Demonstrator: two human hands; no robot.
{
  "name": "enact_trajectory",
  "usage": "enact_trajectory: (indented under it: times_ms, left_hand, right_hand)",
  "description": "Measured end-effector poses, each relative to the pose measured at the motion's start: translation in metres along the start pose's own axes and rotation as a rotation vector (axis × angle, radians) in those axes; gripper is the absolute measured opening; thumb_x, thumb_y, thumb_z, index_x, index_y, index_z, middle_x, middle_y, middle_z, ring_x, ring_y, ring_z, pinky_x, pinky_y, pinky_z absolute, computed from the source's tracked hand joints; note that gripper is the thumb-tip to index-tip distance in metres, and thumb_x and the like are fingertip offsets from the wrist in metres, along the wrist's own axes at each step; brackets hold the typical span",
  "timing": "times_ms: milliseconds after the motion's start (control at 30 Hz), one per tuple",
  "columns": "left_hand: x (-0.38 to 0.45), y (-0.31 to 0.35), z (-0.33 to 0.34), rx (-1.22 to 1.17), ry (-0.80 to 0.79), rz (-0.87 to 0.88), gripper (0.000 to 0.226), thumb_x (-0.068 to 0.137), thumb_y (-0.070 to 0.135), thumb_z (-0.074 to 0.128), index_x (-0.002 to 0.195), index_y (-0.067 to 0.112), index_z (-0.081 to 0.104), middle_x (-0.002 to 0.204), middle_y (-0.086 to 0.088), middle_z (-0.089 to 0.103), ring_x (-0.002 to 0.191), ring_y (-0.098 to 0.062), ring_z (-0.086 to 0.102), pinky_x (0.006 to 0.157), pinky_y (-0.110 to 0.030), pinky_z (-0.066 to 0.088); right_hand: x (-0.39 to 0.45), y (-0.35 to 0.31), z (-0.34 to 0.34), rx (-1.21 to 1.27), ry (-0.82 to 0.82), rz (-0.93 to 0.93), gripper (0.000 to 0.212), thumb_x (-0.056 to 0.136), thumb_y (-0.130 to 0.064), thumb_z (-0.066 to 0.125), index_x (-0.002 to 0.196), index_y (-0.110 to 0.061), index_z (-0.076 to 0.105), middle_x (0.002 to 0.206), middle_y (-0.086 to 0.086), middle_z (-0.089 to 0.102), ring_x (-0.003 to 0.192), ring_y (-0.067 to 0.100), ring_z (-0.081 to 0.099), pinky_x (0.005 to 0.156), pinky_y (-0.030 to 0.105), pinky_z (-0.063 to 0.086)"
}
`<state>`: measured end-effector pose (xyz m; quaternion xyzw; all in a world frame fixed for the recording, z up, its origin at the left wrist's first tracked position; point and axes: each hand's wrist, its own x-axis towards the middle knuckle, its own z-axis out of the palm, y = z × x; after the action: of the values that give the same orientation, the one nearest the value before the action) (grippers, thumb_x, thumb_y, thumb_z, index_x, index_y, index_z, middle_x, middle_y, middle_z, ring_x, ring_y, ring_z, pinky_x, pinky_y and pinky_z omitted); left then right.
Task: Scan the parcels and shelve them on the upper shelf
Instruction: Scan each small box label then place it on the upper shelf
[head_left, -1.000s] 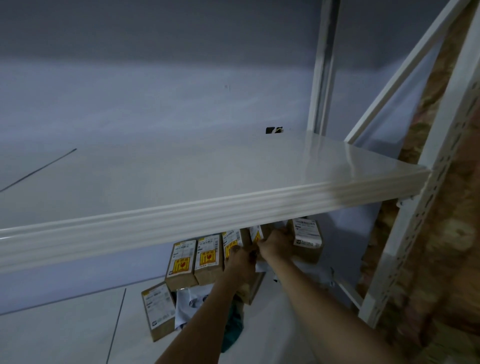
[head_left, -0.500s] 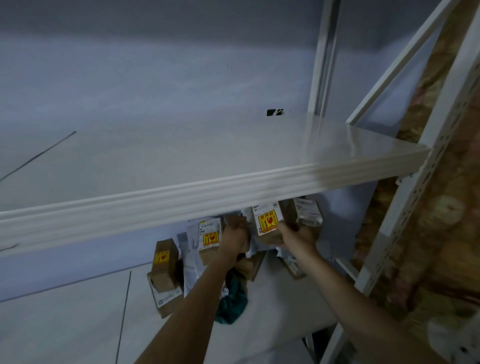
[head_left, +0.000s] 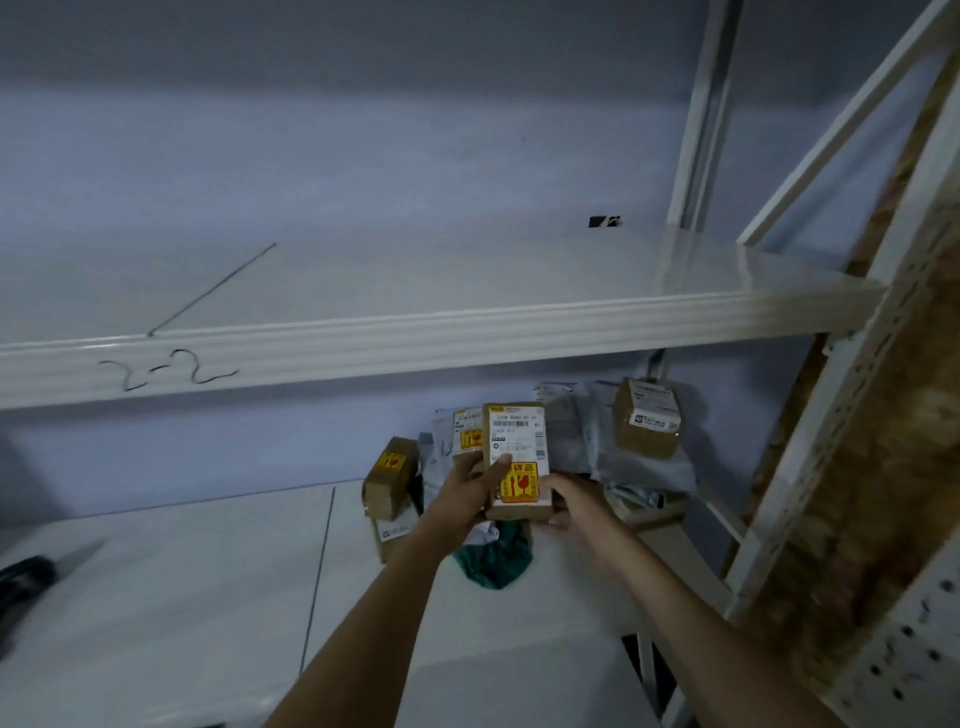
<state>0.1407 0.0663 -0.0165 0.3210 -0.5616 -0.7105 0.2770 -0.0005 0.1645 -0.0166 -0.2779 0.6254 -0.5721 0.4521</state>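
Lifted clear of the pile since earlier, the cardboard parcel (head_left: 516, 460) sits mid-frame, left hand (head_left: 466, 493) and right hand (head_left: 569, 501) gripping its sides; stiff, light, fragile-marked.

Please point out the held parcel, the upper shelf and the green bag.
Held parcel (head_left: 514, 441): head view, white label.
Upper shelf (head_left: 467, 338): head view, front edge.
Green bag (head_left: 496, 558): head view, middle.

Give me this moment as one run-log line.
left hand: grips labelled parcel | right hand: holds its lower edge | parcel: upright, above lower shelf | upper shelf: not yet loaded
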Motion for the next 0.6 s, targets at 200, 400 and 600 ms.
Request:
enact_trajectory:
  times_ms: [200,400,600]
  left_hand:
    - [-0.064,0.001,-0.026,0.103,0.079,-0.003,0.057,0.089,0.04,0.068,0.138,0.02,0.047,0.118,-0.005,0.071,0.104,-0.02,0.071,0.093,-0.045,0.056]
    - [-0.127,0.007,-0.066,0.105,0.157,0.01,0.024,0.095,0.031,0.061,0.119,0.027,0.056,0.109,0.0,0.073,0.095,-0.014,0.073,0.073,-0.028,0.059]
    - [-0.175,0.004,-0.131,0.133,0.322,-0.021,0.056,0.09,0.037,0.066,0.138,0.017,0.046,0.113,-0.006,0.072,0.1,-0.02,0.072,0.083,-0.038,0.059]
  right_hand:
    - [-0.021,0.014,0.037,0.069,-0.183,-0.011,0.032,0.096,-0.03,0.067,0.128,-0.027,0.065,0.112,-0.001,0.077,0.104,0.019,0.074,0.09,0.041,0.059]
    - [-0.04,0.028,0.091,0.063,-0.344,-0.004,0.031,0.094,-0.029,0.069,0.125,-0.027,0.066,0.118,0.0,0.075,0.108,0.021,0.073,0.1,0.048,0.055]
    - [-0.058,0.038,0.162,0.009,-0.478,0.006,0.038,0.093,-0.032,0.071,0.131,-0.027,0.064,0.119,-0.002,0.075,0.11,0.021,0.072,0.102,0.05,0.054]
